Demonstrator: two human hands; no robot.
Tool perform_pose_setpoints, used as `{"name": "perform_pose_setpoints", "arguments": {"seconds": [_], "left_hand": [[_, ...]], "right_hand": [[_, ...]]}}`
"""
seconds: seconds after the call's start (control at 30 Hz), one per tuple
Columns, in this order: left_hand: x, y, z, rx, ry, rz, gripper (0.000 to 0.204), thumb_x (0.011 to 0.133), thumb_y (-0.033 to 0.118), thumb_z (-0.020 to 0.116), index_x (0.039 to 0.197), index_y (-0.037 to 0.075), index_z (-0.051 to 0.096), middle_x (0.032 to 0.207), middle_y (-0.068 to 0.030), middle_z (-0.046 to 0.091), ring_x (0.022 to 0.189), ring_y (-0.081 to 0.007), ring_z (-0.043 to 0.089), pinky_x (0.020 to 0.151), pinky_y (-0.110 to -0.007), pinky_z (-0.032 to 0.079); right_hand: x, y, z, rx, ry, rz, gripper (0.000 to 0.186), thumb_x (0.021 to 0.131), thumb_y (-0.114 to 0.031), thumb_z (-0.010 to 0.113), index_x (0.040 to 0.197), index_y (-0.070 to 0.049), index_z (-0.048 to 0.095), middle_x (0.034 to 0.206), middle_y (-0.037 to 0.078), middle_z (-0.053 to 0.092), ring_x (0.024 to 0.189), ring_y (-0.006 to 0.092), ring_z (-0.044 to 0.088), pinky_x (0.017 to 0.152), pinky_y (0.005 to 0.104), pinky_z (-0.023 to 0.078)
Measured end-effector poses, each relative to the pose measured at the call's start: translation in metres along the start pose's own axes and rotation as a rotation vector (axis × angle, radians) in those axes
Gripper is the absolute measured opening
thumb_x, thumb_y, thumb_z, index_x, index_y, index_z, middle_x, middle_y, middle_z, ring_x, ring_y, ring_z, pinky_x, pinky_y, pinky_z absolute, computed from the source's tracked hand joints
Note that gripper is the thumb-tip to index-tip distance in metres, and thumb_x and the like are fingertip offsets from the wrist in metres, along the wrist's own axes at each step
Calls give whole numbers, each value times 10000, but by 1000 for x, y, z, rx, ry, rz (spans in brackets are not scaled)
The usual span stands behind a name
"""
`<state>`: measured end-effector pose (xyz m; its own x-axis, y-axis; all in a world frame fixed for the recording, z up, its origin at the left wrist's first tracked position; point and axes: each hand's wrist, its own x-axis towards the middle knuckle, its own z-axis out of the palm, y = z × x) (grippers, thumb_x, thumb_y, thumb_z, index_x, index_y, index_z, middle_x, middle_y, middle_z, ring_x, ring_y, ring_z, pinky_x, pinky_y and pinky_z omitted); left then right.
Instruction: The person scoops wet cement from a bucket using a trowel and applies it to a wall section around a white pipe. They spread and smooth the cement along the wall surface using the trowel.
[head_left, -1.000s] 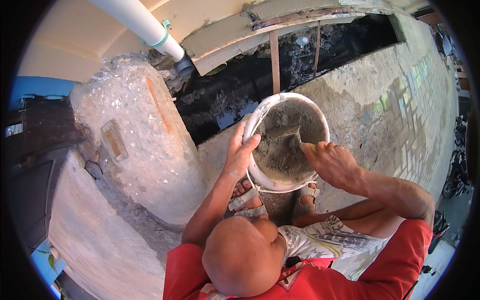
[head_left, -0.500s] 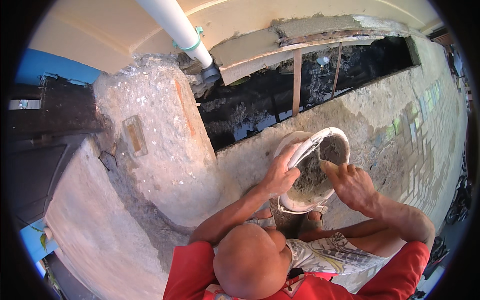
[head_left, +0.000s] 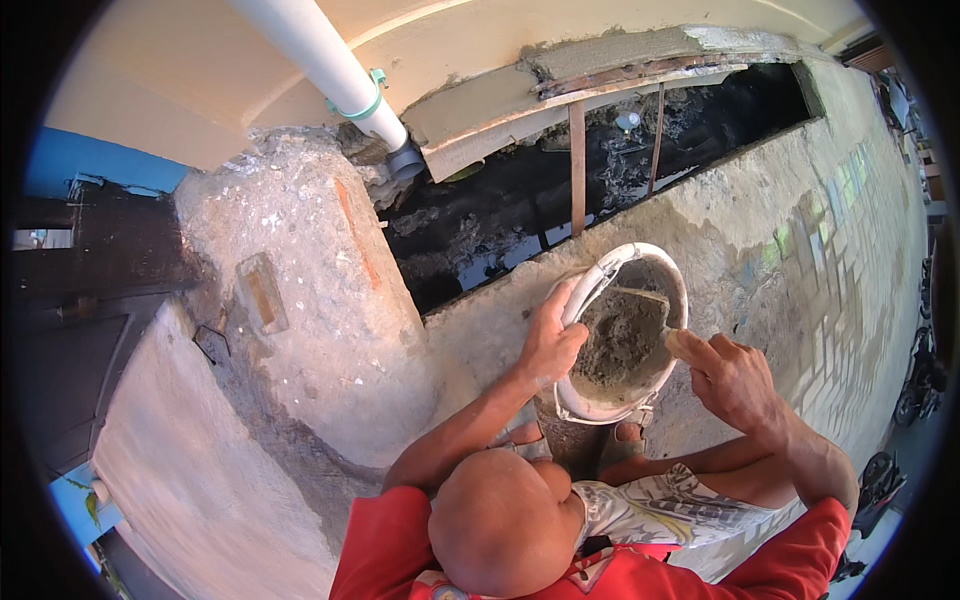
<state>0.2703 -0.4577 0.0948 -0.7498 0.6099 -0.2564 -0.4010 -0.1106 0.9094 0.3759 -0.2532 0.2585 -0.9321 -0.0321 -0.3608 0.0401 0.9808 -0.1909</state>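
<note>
A whitish bucket with a wire handle stands tilted in front of me, its mouth turned up. Grey wet mortar lies inside. My left hand is closed around the bucket's left rim. At the right rim, my right hand grips a trowel by its light wooden handle. The trowel's thin bent shank reaches over into the bucket, and its blade lies along the far inner side, above the mortar. Part of the blade is hard to make out against the mortar.
Beyond the bucket runs an open drain with dark water, crossed by thin bars. A white pipe ends over its left end. A mortar-stained wooden float lies on rough concrete at left. Paving extends right.
My right hand has moved right, bringing the trowel from the mortar toward the bucket's far right inner side. My left hand keeps its hold. The bucket has tipped slightly, showing more mortar.
</note>
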Motion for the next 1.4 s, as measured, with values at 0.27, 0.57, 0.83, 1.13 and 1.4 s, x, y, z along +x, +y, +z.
{"name": "perform_pose_setpoints", "arguments": {"seconds": [0.27, 0.57, 0.83, 1.13, 1.4], "left_hand": [[-6, -8, 10, -52, -35, 94, 624, 750, -83, 446, 1374, -57, 454, 1218, -145, 594, 1093, -138, 544, 939, -252, 435], [-6, -7, -3, -100, 57, 86, 607, 758, -77, 454, 1364, -60, 464, 1182, -109, 605, 882, -89, 555, 704, -224, 470], [-20, -21, -1, -231, 158, 46, 588, 783, -44, 485, 1371, -59, 456, 1127, -75, 612, 810, -90, 542, 663, -250, 468], [-23, -16, -39, -196, 81, 7, 533, 859, 11, 547, 1376, -60, 441, 1292, -114, 553, 1198, -140, 486, 1031, -276, 360], [-15, -9, -45, -398, 100, -19, 559, 942, 69, 540, 1433, -92, 327, 1449, -215, 416, 1342, -260, 424, 1125, -362, 327]], "right_hand": [[-18, 20, 85, 173, -75, -28, 525, 788, -82, 638, 1300, -141, 539, 837, 160, 666, 664, 379, 670, 534, 464, 549], [-28, 9, 27, 380, -46, 167, 541, 800, -88, 653, 1330, -89, 547, 888, 188, 688, 751, 342, 701, 656, 410, 555], [-25, -2, 59, 730, -98, 557, 476, 834, -70, 682, 1288, 15, 567, 737, 123, 624, 614, 137, 577, 587, 312, 484], [-18, -17, 27, 472, -50, 373, 479, 812, -79, 701, 1272, -12, 585, 877, 203, 700, 771, 290, 702, 725, 367, 523], [-23, -18, 18, 540, -99, 418, 465, 831, -84, 683, 1279, -13, 580, 855, 189, 677, 722, 257, 658, 714, 353, 508]]}}
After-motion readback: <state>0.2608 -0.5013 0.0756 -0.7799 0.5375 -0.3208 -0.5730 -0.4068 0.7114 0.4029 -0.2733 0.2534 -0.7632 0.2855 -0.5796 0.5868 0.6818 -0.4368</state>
